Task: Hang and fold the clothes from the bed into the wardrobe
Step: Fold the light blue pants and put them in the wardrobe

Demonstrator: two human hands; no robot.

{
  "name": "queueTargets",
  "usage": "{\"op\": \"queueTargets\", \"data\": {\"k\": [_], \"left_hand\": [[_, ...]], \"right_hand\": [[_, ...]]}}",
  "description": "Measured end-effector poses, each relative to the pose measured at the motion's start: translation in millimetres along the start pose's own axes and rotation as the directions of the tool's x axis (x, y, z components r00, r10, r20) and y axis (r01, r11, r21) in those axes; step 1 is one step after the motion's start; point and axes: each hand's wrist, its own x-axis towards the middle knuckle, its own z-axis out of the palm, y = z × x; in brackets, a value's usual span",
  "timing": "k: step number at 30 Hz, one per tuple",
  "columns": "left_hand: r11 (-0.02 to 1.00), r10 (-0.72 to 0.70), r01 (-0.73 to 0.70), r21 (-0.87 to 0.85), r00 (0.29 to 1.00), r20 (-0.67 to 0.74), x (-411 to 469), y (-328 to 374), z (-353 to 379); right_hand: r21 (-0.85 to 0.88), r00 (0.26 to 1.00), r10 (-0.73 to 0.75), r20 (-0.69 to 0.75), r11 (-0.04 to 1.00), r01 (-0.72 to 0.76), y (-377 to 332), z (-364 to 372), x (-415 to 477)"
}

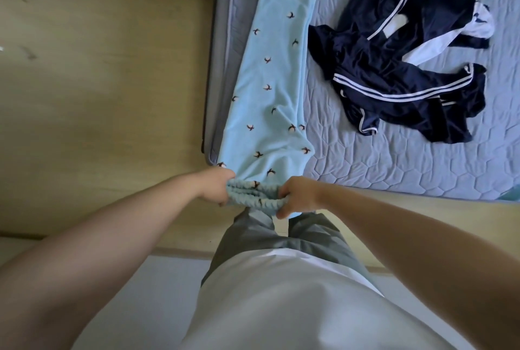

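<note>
left hand point(215, 185): gripping pants point(270, 90) waistband
right hand point(299, 195): gripping same waistband
pants: lying along bed point(394, 164) edge
tracksuit point(399, 68): lying crumpled beside

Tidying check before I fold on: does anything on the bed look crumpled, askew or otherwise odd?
The navy striped tracksuit lies in a twisted heap on the mattress. The light blue trousers lie straight along its edge, waistband gripped by left hand and right hand. Nothing looks damaged.

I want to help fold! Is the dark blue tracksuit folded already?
No, the navy tracksuit lies crumpled in a heap on the mattress.
</note>
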Motion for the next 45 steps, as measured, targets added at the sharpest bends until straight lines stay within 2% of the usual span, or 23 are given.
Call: {"op": "queueTargets", "data": {"k": [5,11,17,24,26,28,30,33,35,37,39,40,43,45], "left_hand": [[0.998,-0.012,0.002,-0.056,0.983,-0.185,7,2,-9],[0.996,-0.009,-0.013,-0.088,0.969,-0.247,19,9,-17],[0.997,-0.001,-0.014,-0.073,0.978,-0.207,28,15,-13],[1.0,-0.001,-0.002,-0.02,0.991,-0.131,32,18,-4],[1.0,0.004,-0.007,-0.024,0.991,-0.132,34,17,-3],[0.999,0.006,-0.013,-0.047,0.988,-0.156,37,16,-4],[0.995,0.004,-0.026,-0.093,0.974,-0.226,41,15,-6],[0.973,-0.027,-0.06,-0.224,0.929,-0.37,55,14,-11],[0.938,-0.08,-0.073,-0.34,0.907,-0.414,68,15,-16],[0.896,-0.117,-0.097,-0.434,0.89,-0.441,81,17,-24],[0.85,-0.159,-0.119,-0.513,0.871,-0.465,94,21,-32],[0.833,-0.172,-0.127,-0.538,0.865,-0.471,99,23,-36],[0.784,-0.198,-0.15,-0.602,0.859,-0.473,112,28,-45],[0.753,-0.224,-0.156,-0.639,0.853,-0.471,119,29,-49]], "right_hand": [[-0.083,0.99,-0.009,-0.14,0.997,-0.002,5,-5,5],[-0.107,0.976,-0.012,-0.218,0.994,-0.012,19,-11,11],[-0.112,0.977,-0.009,-0.214,0.994,-0.015,28,-10,11],[-0.05,0.994,-0.001,-0.108,0.999,-0.005,36,-1,14],[0.009,0.995,0.001,-0.097,1.0,0.0,39,-2,15],[0.152,0.992,0.02,-0.124,0.988,-0.001,43,-5,17],[0.327,0.98,0.061,-0.19,0.945,0.004,49,-9,22],[0.483,0.963,0.1,-0.25,0.875,0.035,62,-17,33],[0.631,0.962,0.114,-0.248,0.773,0.071,70,-22,42],[0.774,0.964,0.133,-0.229,0.626,0.097,79,-27,53],[0.834,0.976,0.101,-0.195,0.541,0.11,89,-33,63],[0.825,0.981,0.068,-0.181,0.554,0.113,96,-35,68],[0.717,0.99,-0.021,-0.143,0.687,0.118,107,-42,76],[0.674,0.983,-0.028,-0.181,0.725,0.144,109,-46,81]]}}
